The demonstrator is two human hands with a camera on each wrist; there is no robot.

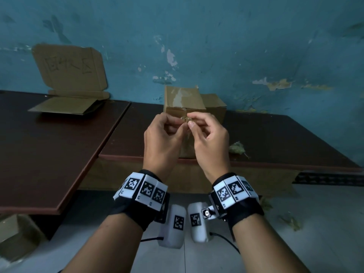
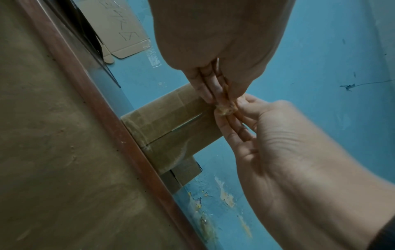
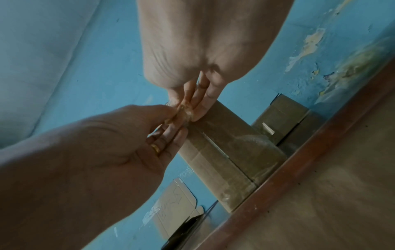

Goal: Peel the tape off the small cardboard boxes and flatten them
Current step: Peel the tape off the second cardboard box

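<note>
Cardboard box (image 1: 195,107), small, brown and corrugated, stands on the dark brown table (image 1: 275,138) near its front edge, at 12 o'clock from the hands. Glossy clear tape (image 1: 182,97) covers its raised top flap and runs down the front face; the front seam shows a narrow slit in the wrist views. A second box (image 1: 214,103) sits just behind it at 2 o'clock, against the peeling blue wall (image 1: 236,46).

Left hand (image 1: 161,138) and right hand (image 1: 210,138) meet in front of the box, fingers curled, each pinching a crumpled, amber-tinted wad of tape (image 1: 186,119) between thumb and fingertips. The wad looks wrinkled and translucent. A gold ring (image 3: 156,148) shows on the left hand.

At 10 o'clock, a flattened cardboard sheet (image 1: 71,66) with hand-drawn characters leans on the wall, a flat piece (image 1: 67,106) lying below it on a reddish-brown board (image 1: 49,144). A crumpled greenish scrap (image 1: 237,147) lies on the table at 3 o'clock.
</note>
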